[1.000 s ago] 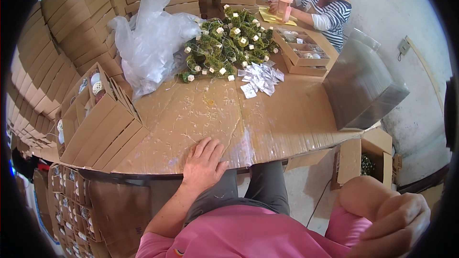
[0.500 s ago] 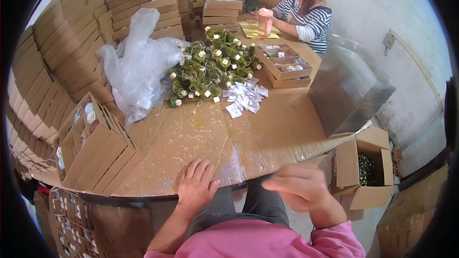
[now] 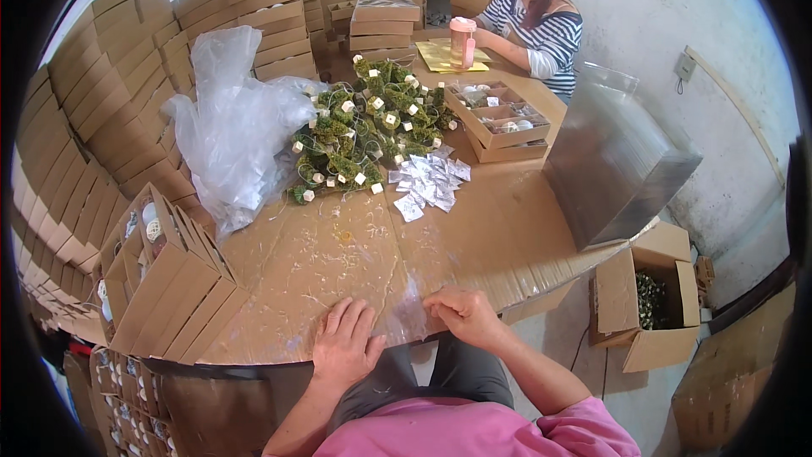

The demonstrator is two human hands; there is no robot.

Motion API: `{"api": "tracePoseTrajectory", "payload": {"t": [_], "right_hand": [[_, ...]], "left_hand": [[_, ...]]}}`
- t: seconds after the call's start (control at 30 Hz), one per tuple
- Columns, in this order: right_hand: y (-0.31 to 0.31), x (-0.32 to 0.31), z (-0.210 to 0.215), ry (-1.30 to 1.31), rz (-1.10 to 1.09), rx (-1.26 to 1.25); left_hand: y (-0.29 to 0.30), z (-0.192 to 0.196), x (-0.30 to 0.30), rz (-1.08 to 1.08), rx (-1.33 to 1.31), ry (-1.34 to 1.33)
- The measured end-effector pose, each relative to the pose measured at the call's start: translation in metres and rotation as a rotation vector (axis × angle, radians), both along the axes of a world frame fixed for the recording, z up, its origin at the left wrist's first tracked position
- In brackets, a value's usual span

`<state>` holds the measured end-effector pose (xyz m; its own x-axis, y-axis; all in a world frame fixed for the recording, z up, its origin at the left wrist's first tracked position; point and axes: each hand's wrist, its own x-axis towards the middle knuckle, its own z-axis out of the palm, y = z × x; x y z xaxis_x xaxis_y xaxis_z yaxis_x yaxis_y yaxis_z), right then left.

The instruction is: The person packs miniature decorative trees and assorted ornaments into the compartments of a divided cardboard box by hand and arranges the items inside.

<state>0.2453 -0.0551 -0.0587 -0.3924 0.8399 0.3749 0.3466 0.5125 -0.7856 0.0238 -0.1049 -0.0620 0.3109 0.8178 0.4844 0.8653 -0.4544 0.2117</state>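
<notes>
My left hand (image 3: 345, 340) lies flat on the near edge of the cardboard-covered table (image 3: 313, 245), its fingers stretched out and nothing in them. Close to its right, my right hand (image 3: 465, 313) is at the same edge with curled fingers. The thumb and index finger are pressed together; anything between them is too small or hidden to name. A shiny pale patch (image 3: 406, 313) marks the tabletop between the two hands. Farther up lie small white packets (image 3: 427, 182) in a loose pile. Behind them is a heap of green mossy garlands (image 3: 372, 127) with pale wooden cubes.
Crumpled clear plastic (image 3: 228, 135) lies left of the garlands. Cardboard trays (image 3: 169, 288) stand at the left edge; a divided box (image 3: 499, 114) and film-wrapped stack (image 3: 617, 161) stand right. A co-worker (image 3: 537, 25) sits opposite, behind a pink cup (image 3: 462, 42). An open carton (image 3: 617, 296) is at lower right.
My right hand has come down and left from the air to the table edge, beside my left hand. The left hand stays flat. The view has shifted slightly.
</notes>
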Motion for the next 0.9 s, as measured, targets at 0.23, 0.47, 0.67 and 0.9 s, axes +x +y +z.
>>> {"api": "tracePoseTrajectory", "payload": {"t": [0.23, 0.47, 0.67, 0.9], "right_hand": [[-0.002, -0.010, -0.002, -0.010, -0.055, 0.002], [-0.001, -0.017, -0.005, -0.023, -0.069, -0.002], [-0.001, -0.022, -0.018, 0.038, -0.082, 0.057], [-0.004, -0.035, -0.017, 0.046, -0.047, 0.117]], "left_hand": [[0.000, -0.001, -0.005, 0.002, 0.010, 0.013], [0.002, 0.004, -0.015, -0.019, -0.046, -0.069], [-0.018, 0.042, -0.054, 0.048, -0.063, -0.333], [-0.062, 0.131, -0.184, 0.424, 0.719, 0.268]]}}
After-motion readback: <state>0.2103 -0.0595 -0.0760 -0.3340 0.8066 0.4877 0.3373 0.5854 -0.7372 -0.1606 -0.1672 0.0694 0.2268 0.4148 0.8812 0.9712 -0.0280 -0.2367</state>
